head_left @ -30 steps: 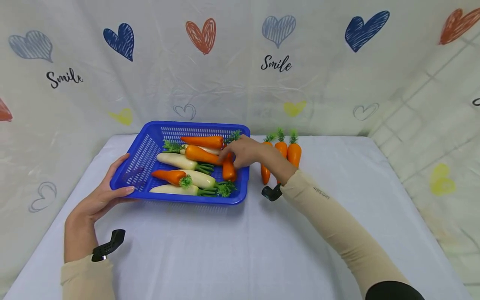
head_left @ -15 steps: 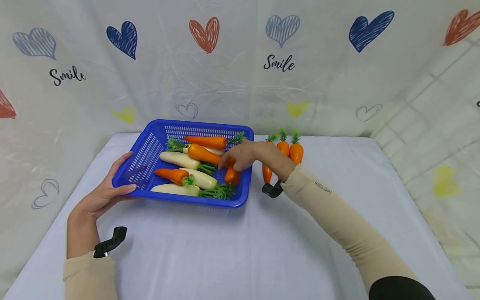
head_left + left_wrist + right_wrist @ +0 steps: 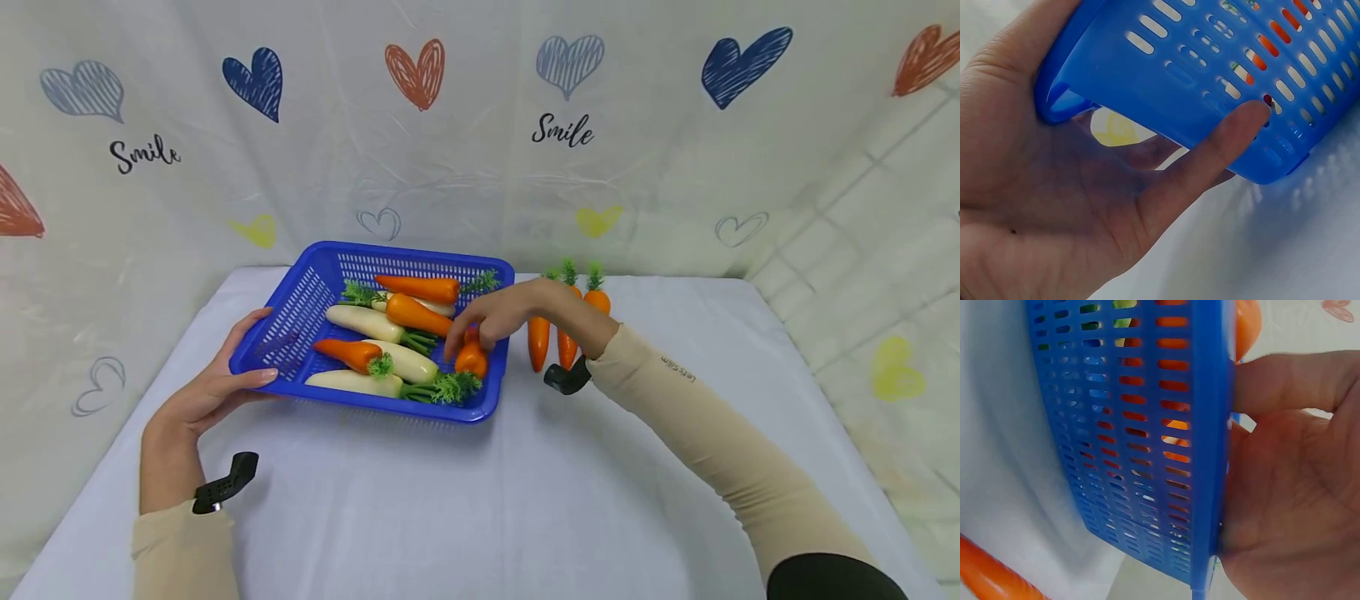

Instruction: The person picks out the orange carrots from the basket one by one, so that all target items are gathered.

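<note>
A blue plastic basket [image 3: 264, 323] holds carrots and white radishes [image 3: 363, 322], all with green tops. My left hand [image 3: 204, 395] grips its left end, thumb at the rim and fingers beneath; in the left wrist view a finger lies along the slotted wall [image 3: 1147, 75]. My right hand [image 3: 501, 317] reaches over the right rim and pinches a carrot [image 3: 472, 363] at the basket's right end, covering its upper part. The right wrist view shows the thumb side of that hand [image 3: 1297, 469] behind the basket wall, most fingertips hidden. Other carrots [image 3: 411, 313] lie among the radishes.
Three carrots [image 3: 538, 343] lie side by side on the white tablecloth [image 3: 510, 500], right of the basket, partly behind my right forearm. A sheet printed with hearts [image 3: 415, 75] hangs behind the table.
My right hand and the carrot under it have shifted slightly right and nearer to me. The basket is turned a little, its right end nearer. My left hand keeps its hold.
</note>
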Available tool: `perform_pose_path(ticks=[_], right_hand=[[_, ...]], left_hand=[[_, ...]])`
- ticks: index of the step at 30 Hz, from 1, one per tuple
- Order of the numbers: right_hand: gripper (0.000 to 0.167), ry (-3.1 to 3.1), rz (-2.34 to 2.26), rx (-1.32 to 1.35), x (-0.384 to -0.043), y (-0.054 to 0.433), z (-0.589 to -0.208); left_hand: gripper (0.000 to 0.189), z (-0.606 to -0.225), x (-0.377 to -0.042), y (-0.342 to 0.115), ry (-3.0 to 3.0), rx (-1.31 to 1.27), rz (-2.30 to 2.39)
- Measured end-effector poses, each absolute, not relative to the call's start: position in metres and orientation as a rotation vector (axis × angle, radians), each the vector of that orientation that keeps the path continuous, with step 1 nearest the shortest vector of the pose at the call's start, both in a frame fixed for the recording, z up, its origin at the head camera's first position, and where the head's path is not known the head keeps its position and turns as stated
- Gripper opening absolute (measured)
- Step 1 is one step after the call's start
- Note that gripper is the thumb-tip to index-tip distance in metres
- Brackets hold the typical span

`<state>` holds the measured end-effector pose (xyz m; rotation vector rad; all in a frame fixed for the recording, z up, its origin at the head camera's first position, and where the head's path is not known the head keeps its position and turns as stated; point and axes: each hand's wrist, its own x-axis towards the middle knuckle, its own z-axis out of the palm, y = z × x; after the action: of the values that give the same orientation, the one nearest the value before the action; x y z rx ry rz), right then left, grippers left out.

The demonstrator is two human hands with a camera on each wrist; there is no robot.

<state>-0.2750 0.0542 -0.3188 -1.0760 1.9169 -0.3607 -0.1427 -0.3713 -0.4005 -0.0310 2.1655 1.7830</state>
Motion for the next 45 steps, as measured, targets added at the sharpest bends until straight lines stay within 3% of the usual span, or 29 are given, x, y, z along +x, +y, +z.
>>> perform_pose_path(ticks=[7, 15, 24, 29, 45], right_hand=[[0.069, 1.85, -0.458, -1.141, -0.268, 0.07, -0.317], [0.053, 1.814, -0.552, -1.275, -0.261, 0.082, -0.314], [0.054, 1.898, -0.804, -1.289, -0.258, 0.097, -0.325], [0.047, 1.98, -0.929, -1.248, -0.256, 0.104, -0.328], [0.053, 2.203, -1.402, -0.871, -0.251, 0.116, -0.334]], left_hand=[[0.088, -0.399, -0.143, -0.369, 2.156, -0.007, 1.783], [0.088, -0.397, -0.144, -0.368, 2.145, -0.006, 1.789], [0.088, -0.4, -0.145, -0.368, 2.135, -0.013, 1.801], [0.088, -0.4, -0.146, -0.369, 2.141, -0.013, 1.798], [0.088, -0.403, -0.145, -0.371, 2.13, -0.014, 1.797]])
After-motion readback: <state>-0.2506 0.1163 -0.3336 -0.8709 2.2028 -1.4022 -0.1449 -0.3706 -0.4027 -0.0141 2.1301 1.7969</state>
